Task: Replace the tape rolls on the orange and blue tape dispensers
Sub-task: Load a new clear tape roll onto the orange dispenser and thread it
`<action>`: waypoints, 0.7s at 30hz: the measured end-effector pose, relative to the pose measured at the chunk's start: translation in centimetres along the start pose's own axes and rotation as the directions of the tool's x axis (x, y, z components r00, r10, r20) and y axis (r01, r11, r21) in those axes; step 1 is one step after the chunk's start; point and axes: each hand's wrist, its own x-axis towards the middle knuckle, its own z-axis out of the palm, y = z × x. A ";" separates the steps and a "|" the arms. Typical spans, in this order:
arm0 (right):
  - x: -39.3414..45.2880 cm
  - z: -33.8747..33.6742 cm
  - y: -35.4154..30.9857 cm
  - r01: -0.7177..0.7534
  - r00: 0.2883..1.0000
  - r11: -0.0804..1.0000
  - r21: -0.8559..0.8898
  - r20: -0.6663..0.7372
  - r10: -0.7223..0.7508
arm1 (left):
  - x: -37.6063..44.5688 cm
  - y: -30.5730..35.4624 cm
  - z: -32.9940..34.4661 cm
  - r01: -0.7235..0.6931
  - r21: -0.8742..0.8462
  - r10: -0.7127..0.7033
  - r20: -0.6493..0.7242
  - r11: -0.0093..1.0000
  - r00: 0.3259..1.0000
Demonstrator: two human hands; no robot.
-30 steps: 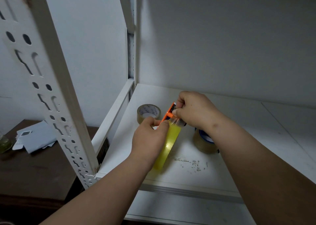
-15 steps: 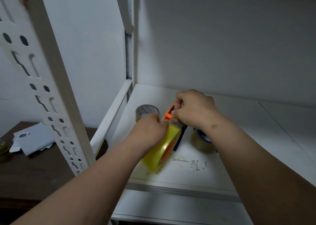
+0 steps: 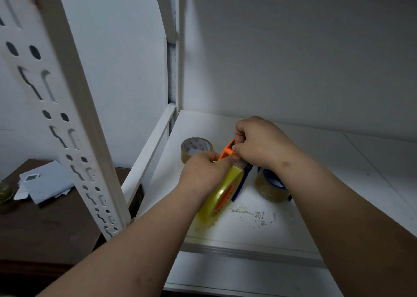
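Both hands hold the orange tape dispenser (image 3: 228,150) just above the white shelf (image 3: 316,184). A yellowish clear tape roll (image 3: 220,197) sits on its orange hub. My left hand (image 3: 204,172) grips the top of the roll. My right hand (image 3: 259,145) pinches the dispenser's front end, where a strip of clear tape runs. The blue tape dispenser (image 3: 272,181), with a brownish roll on it, lies on the shelf under my right wrist, partly hidden. A dark blue part (image 3: 242,183) shows behind the yellow roll. A loose brown tape roll (image 3: 195,149) lies flat to the left.
A white slotted upright (image 3: 67,127) of the rack stands close on the left. Beyond it a dark wooden table (image 3: 45,224) carries white papers (image 3: 42,185). Scuffed marks (image 3: 252,214) dot the shelf near its front edge. A lower shelf (image 3: 237,274) shows beneath.
The roll tilted from edge-on to show its orange hub, and both hands shifted slightly right and down. My left hand now covers the top of the roll.
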 end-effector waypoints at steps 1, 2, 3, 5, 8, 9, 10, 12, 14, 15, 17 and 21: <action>0.0 0.0 0.0 -0.002 1.000 1.000 -0.005 0.007 0.002 | 0.0 0.1 0.0 0.015 -0.024 -0.015 -0.009 1.000 1.000; 0.1 -0.1 0.0 -0.007 1.000 1.000 -0.005 0.013 0.007 | 0.1 0.2 0.1 0.036 -0.057 -0.037 -0.011 0.998 0.999; 0.2 -0.1 0.1 -0.015 1.000 1.000 0.002 0.019 0.015 | 0.2 0.4 0.1 0.062 -0.096 -0.062 -0.003 0.993 0.998; 0.3 -0.1 0.1 -0.048 0.998 0.998 0.045 0.034 0.047 | 0.4 0.6 0.1 0.114 -0.174 -0.109 0.039 0.978 0.993; 0.4 -0.1 0.1 -0.100 0.994 0.989 0.104 0.054 0.095 | 0.8 1.0 0.0 0.179 -0.220 -0.165 0.079 0.959 0.983; 0.5 -0.1 0.0 -0.110 0.993 0.988 0.111 0.057 0.105 | 0.9 1.1 -0.1 0.194 -0.220 -0.180 0.082 0.956 0.980; 0.5 0.0 0.0 -0.118 0.992 0.986 0.116 0.057 0.112 | 1.1 1.2 -0.1 0.201 -0.214 -0.187 0.084 0.956 0.979; 0.5 0.0 -0.1 -0.131 0.991 0.983 0.128 0.054 0.125 | 1.5 1.4 -0.1 0.185 -0.169 -0.172 0.085 0.968 0.981; 0.6 0.0 -0.1 -0.144 0.989 0.982 0.123 0.057 0.137 | 1.8 1.5 0.1 0.135 -0.093 -0.128 0.079 0.986 0.989; 0.6 -0.1 0.0 -0.148 0.988 0.983 0.109 0.057 0.143 | 1.8 1.5 0.1 0.106 -0.062 -0.101 0.080 0.992 0.992; 0.6 -0.2 0.2 -0.157 0.987 0.985 0.074 0.052 0.154 | 1.6 1.3 0.0 0.065 -0.030 -0.061 0.104 0.997 0.993; 0.7 -0.1 0.7 -0.149 0.988 0.986 0.076 0.064 0.144 | 1.1 0.7 -0.2 0.062 -0.022 -0.059 0.107 0.998 0.992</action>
